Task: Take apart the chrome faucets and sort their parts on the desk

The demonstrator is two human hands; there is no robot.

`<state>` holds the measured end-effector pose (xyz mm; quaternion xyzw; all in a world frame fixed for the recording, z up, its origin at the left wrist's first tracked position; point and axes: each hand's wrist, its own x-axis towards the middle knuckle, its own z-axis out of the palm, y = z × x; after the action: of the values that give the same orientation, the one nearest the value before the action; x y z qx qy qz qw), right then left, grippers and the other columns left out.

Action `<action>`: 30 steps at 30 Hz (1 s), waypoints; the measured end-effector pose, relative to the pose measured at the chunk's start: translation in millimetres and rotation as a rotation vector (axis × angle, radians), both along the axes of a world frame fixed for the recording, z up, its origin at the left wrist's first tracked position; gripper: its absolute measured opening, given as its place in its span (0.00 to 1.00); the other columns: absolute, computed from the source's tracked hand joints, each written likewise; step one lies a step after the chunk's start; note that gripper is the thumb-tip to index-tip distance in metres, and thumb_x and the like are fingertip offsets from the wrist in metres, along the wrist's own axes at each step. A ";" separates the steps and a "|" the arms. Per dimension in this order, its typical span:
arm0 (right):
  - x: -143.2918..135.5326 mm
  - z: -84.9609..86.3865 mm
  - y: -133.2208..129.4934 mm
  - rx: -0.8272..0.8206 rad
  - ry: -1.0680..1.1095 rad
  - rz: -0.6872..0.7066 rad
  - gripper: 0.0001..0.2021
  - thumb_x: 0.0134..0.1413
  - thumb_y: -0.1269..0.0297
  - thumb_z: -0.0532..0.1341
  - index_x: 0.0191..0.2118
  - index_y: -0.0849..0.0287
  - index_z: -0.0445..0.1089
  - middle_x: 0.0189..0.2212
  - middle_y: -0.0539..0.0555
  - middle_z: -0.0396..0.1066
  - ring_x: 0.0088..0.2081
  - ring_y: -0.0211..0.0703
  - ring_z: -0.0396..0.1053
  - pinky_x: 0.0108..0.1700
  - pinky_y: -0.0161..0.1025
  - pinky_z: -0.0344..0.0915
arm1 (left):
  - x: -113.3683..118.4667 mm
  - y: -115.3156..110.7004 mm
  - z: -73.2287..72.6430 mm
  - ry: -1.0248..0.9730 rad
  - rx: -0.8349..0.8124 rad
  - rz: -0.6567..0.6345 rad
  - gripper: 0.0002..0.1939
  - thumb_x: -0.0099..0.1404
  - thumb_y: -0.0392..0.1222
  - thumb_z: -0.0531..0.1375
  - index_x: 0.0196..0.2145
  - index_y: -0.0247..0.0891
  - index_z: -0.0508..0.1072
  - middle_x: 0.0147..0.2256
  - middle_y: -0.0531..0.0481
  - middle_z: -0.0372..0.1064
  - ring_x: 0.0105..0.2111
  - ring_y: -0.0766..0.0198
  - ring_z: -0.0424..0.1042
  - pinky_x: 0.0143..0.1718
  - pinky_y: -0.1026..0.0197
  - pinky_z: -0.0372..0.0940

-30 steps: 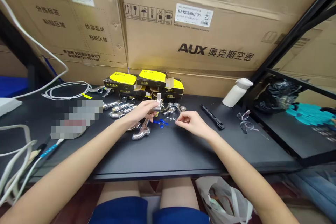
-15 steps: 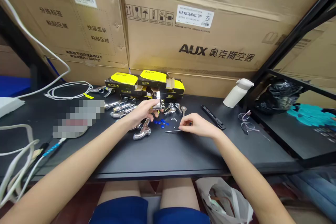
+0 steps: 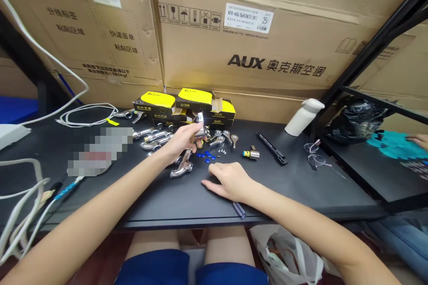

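My left hand (image 3: 182, 142) is closed around a shiny chrome tap body (image 3: 201, 131), held above the desk in front of the boxes. My right hand (image 3: 230, 180) hovers low over the desk, thumb stretched away from the bent fingers and nothing visible between them. Under its wrist side pokes out a screwdriver's clear bluish handle (image 3: 239, 210); the hand hides the rest. Several blue caps (image 3: 206, 156) and small screws (image 3: 222, 151) lie just beyond this hand. A chrome elbow-shaped tap (image 3: 182, 168) rests below my left hand. Chrome lever handles (image 3: 218, 138) sit behind the caps.
Yellow-and-black boxes (image 3: 194, 100) stand against the cardboard. More chrome taps (image 3: 155, 140) lie left. Rightward are a brass-and-chrome valve piece (image 3: 251, 154), a black box cutter (image 3: 271, 148), glasses (image 3: 314, 153) and a white bottle (image 3: 303, 117). Another person's hand (image 3: 419, 141) shows far right.
My right hand has come nearer the desk's front edge, its pinch on the thin metal shaft loosened. The screwdriver handle and valve piece now show. My left hand keeps the tap body nearly in place.
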<state>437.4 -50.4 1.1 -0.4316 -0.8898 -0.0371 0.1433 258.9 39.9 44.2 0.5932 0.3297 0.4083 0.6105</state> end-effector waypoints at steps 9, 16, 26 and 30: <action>13.1 0.8 26.5 -0.039 -0.018 0.238 0.07 0.64 0.63 0.52 0.37 0.59 0.64 0.33 0.54 0.69 0.32 0.40 0.66 0.32 0.34 0.58 | -0.5 1.8 -1.1 0.016 -0.007 -0.001 0.19 0.61 0.55 0.57 0.32 0.34 0.69 0.30 0.48 0.68 0.24 0.67 0.65 0.18 0.67 0.58; 39.4 0.8 50.0 -0.092 0.311 0.016 0.06 0.59 0.64 0.58 0.36 0.60 0.69 0.24 0.49 0.65 0.27 0.37 0.62 0.30 0.33 0.58 | -0.7 1.6 -0.8 0.017 0.003 0.004 0.19 0.60 0.56 0.58 0.32 0.34 0.70 0.30 0.48 0.67 0.24 0.67 0.65 0.18 0.67 0.58; 46.5 3.4 49.8 -0.142 0.362 -0.089 0.05 0.53 0.68 0.62 0.35 0.62 0.73 0.26 0.51 0.69 0.25 0.36 0.63 0.31 0.34 0.61 | -1.5 0.3 0.2 0.018 0.022 0.000 0.18 0.60 0.55 0.58 0.32 0.35 0.69 0.29 0.48 0.68 0.24 0.67 0.65 0.19 0.67 0.58; 57.0 16.4 45.7 -0.236 0.349 -0.050 0.07 0.51 0.74 0.59 0.35 0.61 0.74 0.29 0.52 0.71 0.25 0.35 0.65 0.31 0.34 0.63 | -2.0 1.1 -0.7 0.024 0.015 0.005 0.18 0.60 0.55 0.58 0.33 0.35 0.69 0.29 0.48 0.68 0.24 0.67 0.65 0.19 0.66 0.58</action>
<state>494.4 -4.7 17.4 -0.4670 -0.8388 0.1391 0.2427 256.9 41.0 43.5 0.6019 0.3351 0.4052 0.6010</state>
